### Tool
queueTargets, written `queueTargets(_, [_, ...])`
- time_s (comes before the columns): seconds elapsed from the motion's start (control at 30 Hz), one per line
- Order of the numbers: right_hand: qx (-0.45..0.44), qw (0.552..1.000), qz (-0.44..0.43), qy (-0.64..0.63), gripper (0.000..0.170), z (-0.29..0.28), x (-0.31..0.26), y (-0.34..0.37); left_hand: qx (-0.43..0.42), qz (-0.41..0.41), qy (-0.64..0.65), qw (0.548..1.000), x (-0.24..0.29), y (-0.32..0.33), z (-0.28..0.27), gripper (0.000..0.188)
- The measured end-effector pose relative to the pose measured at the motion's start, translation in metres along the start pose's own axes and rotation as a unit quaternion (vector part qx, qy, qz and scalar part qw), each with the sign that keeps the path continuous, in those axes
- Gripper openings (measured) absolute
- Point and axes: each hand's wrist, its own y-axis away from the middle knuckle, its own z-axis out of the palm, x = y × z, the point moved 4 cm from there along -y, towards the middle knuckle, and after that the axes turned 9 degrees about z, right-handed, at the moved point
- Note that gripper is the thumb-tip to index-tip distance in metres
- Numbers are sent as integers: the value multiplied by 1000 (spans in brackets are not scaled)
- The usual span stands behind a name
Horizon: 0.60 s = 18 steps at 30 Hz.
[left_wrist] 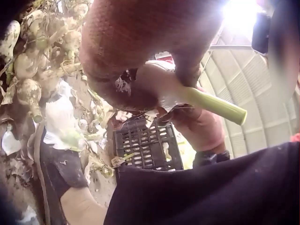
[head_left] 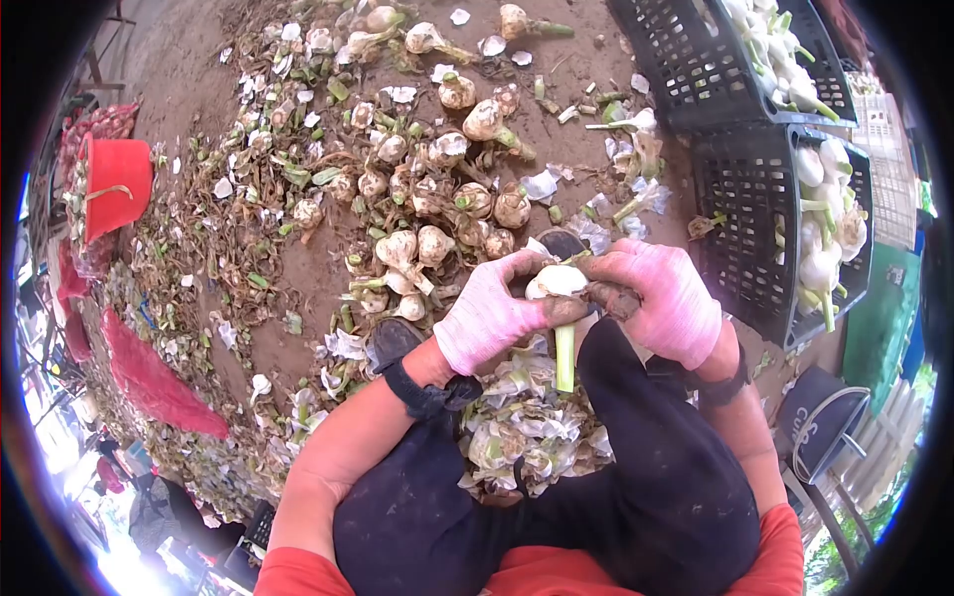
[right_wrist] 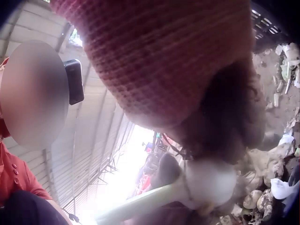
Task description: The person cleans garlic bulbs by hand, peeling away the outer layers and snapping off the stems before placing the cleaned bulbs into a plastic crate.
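Note:
A white garlic bulb [head_left: 556, 282] with a green stem [head_left: 564, 358] pointing down is between the two pink-gloved hands. The left hand [head_left: 502, 310] grips the bulb from its left side, thumb below it and fingers above. The right hand [head_left: 661, 298] has its fingers curled at the bulb's right side, pinching at its edge. In the left wrist view the stem [left_wrist: 218, 107] sticks out past dark, soiled fingertips. The right wrist view shows the white bulb [right_wrist: 211, 183] under the right hand [right_wrist: 187, 84]; what the fingertips pinch there is hidden.
Untrimmed garlic bulbs [head_left: 397, 248] lie on the dirt floor beyond the hands. Peeled skins [head_left: 537, 427] are heaped between the legs. Black crates [head_left: 740, 228] of white garlic stand at the right. A red bucket [head_left: 119, 184] and red net bag [head_left: 159, 377] are at the left.

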Motion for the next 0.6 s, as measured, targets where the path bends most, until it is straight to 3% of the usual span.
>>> queueTargets(0.07, [4, 1000, -2, 28, 26, 3, -1, 1, -3, 3, -98, 995, -3, -1, -5, 47])
queueTargets(0.3, [-10, 995, -9, 94, 19, 12, -4, -6, -14, 11, -156, 988, -1, 2, -7, 43])
queueTargets(0.37, [-68, 994, 76, -38, 14, 9, 2, -10, -55, -1, -119, 991, 1, 4, -5, 47])
queueTargets(0.47, [40, 979, 184, 72, 15, 24, 71, -24, -109, -4, -134, 985, 1, 3, 1, 52])
queueTargets(0.5, [40, 980, 182, 73, 15, 21, 77, -22, -109, 4, -124, 986, 3, 3, 2, 56])
queueTargets(0.57, [93, 994, 61, -19, 28, 16, 74, -14, -88, 12, -154, 984, 1, 2, -2, 56])
queueTargets(0.6, [94, 994, 60, -19, 28, 15, 72, -13, -72, 25, -185, 980, 2, 0, -5, 57])
